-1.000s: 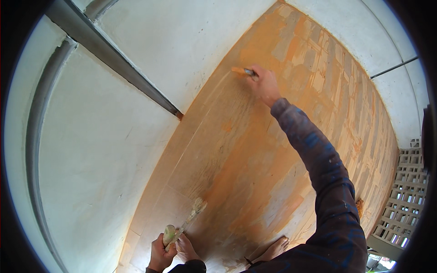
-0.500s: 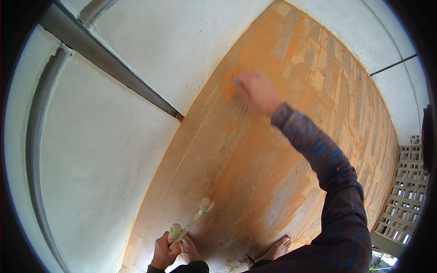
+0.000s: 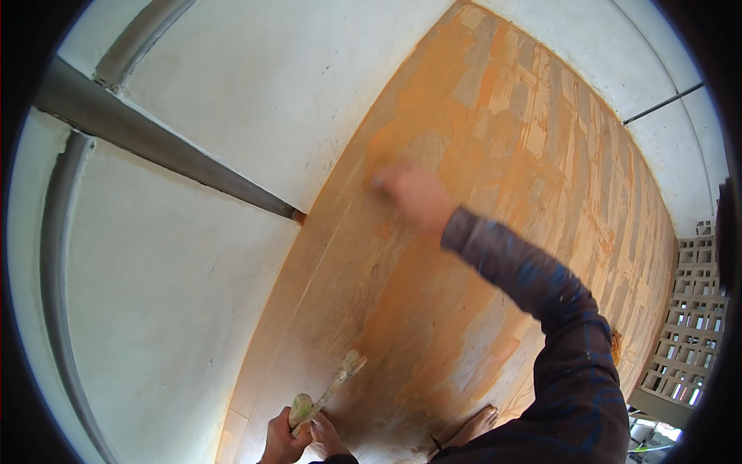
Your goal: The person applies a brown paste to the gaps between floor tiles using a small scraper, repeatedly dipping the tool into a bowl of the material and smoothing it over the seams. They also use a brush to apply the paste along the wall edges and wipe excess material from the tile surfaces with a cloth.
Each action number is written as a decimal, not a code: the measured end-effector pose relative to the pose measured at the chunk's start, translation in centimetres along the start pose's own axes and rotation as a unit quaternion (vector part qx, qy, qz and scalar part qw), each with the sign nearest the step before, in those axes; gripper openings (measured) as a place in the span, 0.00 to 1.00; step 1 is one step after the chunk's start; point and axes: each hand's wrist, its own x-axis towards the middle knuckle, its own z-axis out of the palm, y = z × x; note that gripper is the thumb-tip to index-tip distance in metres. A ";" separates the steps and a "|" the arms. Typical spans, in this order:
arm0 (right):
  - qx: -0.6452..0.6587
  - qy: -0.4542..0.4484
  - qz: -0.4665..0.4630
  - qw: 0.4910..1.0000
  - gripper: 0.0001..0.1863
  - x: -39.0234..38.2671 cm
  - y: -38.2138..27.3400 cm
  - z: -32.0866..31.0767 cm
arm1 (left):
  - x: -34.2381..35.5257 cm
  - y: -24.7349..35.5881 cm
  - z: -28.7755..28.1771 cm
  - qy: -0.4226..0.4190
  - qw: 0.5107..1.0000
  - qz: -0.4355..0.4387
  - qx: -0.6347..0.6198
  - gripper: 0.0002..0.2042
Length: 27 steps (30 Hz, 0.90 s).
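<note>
My right hand (image 3: 417, 195), smeared by motion, is at the floor near its left side. Its fingers look closed, with a small greyish bit at the tips that I cannot make out. Under it is a wooden plank floor (image 3: 421, 305) coated with orange-brown smears. Low in the picture, my left hand (image 3: 283, 438) is closed round a paint-crusted brush (image 3: 336, 384), its pale worn tip pointing up and away. Beside the brush, a pale green rounded end (image 3: 301, 407) sticks out of the same fist; I cannot tell whether it is a separate tool.
My bare feet (image 3: 477, 424) stand on the floor close in. A white wall (image 3: 178, 301) with a dark metal beam (image 3: 166, 151) borders the left. Another white wall (image 3: 595, 46) lies beyond. Pale lattice blocks (image 3: 686, 309) stand at right, and an orange-brown item (image 3: 616, 347) shows behind my right elbow.
My right hand has swept nearer and to the left across the planks. My left hand still grips the brush, and the view has shifted slightly.
</note>
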 end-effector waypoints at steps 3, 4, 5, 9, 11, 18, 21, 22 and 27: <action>-0.154 0.018 0.139 0.978 0.18 5.8 11.4 -4.1 | 0.7 -0.1 0.8 -0.016 1.000 0.006 -0.007 0.13; -0.177 0.052 0.161 0.970 0.18 6.7 13.8 -3.8 | 0.8 -0.3 1.1 -0.017 1.000 0.001 -0.007 0.13; -0.181 0.056 0.161 0.969 0.18 6.7 13.5 -3.0 | 1.1 -0.4 1.0 -0.011 1.000 0.003 -0.007 0.14; -0.114 0.100 -0.002 0.988 0.15 2.2 3.7 3.9 | 0.9 -0.3 0.9 0.000 1.000 -0.017 -0.016 0.12; -0.029 -0.057 0.011 0.998 0.16 0.3 -2.4 2.8 | 0.7 0.0 0.0 -0.009 0.999 -0.028 -0.015 0.11; -0.198 0.086 0.180 0.960 0.11 9.8 18.9 -2.4 | 2.2 2.9 0.2 -0.054 0.996 0.008 -0.064 0.21; -0.159 0.111 0.170 0.966 0.11 9.5 16.4 -0.5 | 2.1 2.4 0.1 -0.044 0.999 0.002 -0.019 0.18; -0.128 0.107 0.123 0.978 0.11 8.1 12.4 1.5 | 1.4 2.6 -0.2 -0.039 0.999 -0.012 -0.015 0.18; 0.093 -0.086 -0.049 0.991 0.12 -1.0 -3.6 1.4 | 0.6 3.1 -0.9 -0.040 0.998 -0.030 -0.044 0.15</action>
